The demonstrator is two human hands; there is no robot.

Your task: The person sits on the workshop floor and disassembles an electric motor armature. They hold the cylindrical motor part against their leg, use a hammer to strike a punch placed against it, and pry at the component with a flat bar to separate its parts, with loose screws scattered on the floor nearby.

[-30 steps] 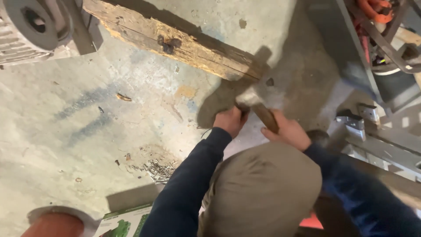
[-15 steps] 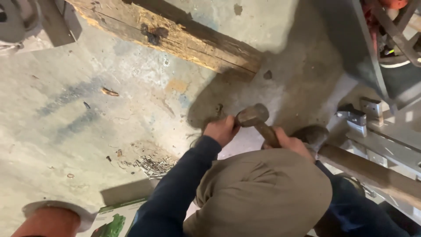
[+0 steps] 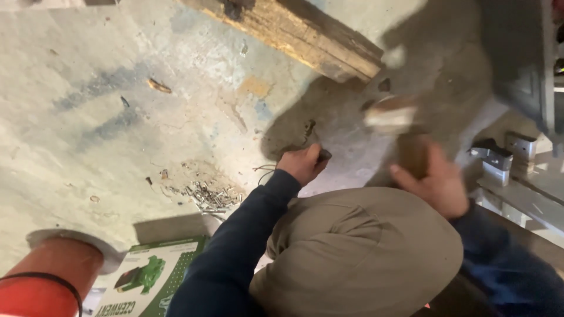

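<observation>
on the concrete floor (image 3: 106, 135) in front of our bent knee (image 3: 358, 258), our left hand (image 3: 302, 164) is curled low against the ground, thumb and fingers pressed together around a small dark piece (image 3: 324, 155) whose end just shows past the knuckles; what kind of piece it is we cannot tell. we judge it is pinned there so it stays put under a blow, with the fingers kept behind the exposed end. our right hand (image 3: 437, 185) is wrapped tight round the wooden handle of a hammer (image 3: 390, 114), gripped close below the head, and the head hangs blurred above and to the right of the held piece, apart from it. the short grip looks chosen for control rather than force. room is narrow on the right: grey metal framing and small brackets (image 3: 499, 155) stand just beside the hammer hand, so there is little space to swing wide on that side. ahead, the end of a rough wooden beam (image 3: 305, 35) lies near but clear of the hammer. to the left the floor opens out, with a scatter of small screws (image 3: 208, 196) near our left forearm, a green and white box (image 3: 147, 273) and an orange-red cylinder (image 3: 53, 276) well apart at the lower edge.
</observation>
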